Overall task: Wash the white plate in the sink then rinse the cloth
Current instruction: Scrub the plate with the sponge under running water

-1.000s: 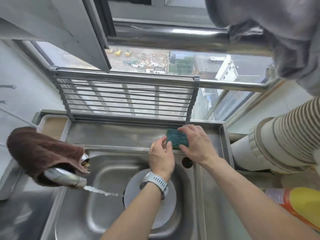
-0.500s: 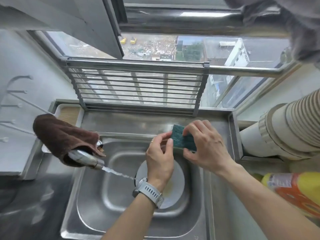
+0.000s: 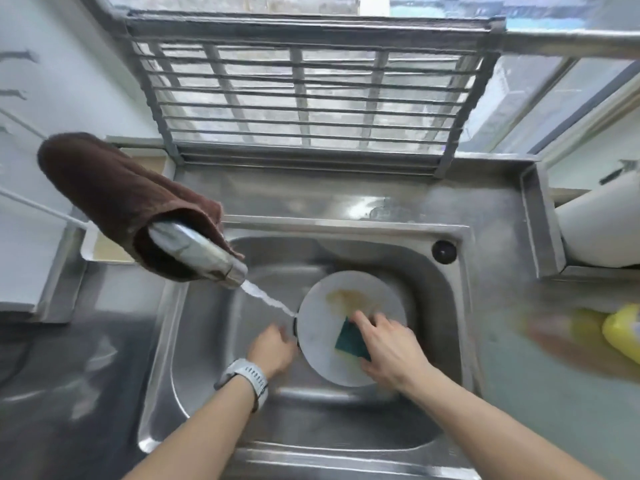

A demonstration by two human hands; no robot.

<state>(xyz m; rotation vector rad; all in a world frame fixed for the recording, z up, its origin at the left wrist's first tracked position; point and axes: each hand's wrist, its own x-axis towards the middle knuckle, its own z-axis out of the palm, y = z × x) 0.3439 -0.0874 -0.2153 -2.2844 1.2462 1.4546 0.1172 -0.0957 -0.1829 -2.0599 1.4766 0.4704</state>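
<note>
Head view, straight down over sink (image 3: 460, 306)

Sponge (image 3: 351, 339) now apparently on plate (image 3: 320, 341)
</note>
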